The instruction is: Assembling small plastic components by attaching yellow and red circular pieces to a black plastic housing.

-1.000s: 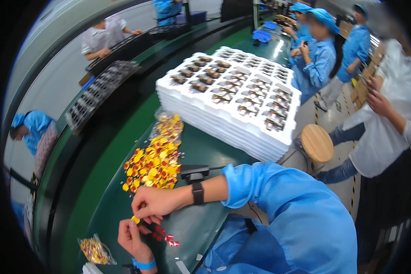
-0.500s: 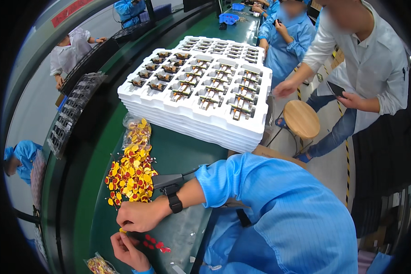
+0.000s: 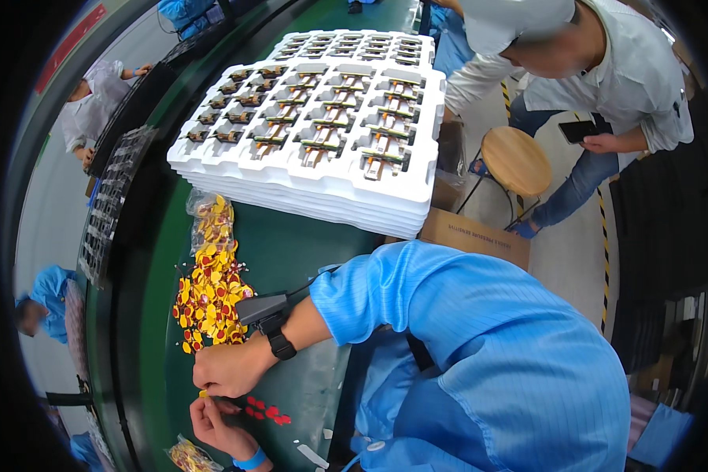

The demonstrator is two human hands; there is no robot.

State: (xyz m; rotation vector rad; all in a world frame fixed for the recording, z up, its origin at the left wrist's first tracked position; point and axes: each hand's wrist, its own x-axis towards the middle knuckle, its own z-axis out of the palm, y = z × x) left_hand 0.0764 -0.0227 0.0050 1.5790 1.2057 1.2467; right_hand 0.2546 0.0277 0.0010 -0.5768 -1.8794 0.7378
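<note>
My left hand [image 3: 216, 425], with a blue band at its wrist, pinches a small yellow round piece [image 3: 204, 393] between its fingertips. Over it, my right hand [image 3: 230, 370] is closed, its fingertips meeting that piece; whatever they grip is hidden. A black strap with a dark device [image 3: 269, 322] circles my right wrist. Just beyond my hands spreads a heap of yellow and red round pieces [image 3: 211, 303], running out of a clear plastic bag [image 3: 211, 220]. Several red discs [image 3: 267, 411] lie on the green tabletop [image 3: 311, 385] beside my left hand.
Stacked white trays [image 3: 307, 185] holding rows of small electronic assemblies stand beyond the heap. Another bag of pieces [image 3: 190, 456] lies near the lower edge. At right are a wooden stool [image 3: 516, 161], a cardboard box [image 3: 476, 237] and a person in white [image 3: 629, 79] holding a phone.
My view has shifted, so trays and heap appear higher and further left. Both hands keep together at the yellow piece. The person in white leans in closer, one arm reaching behind the trays.
</note>
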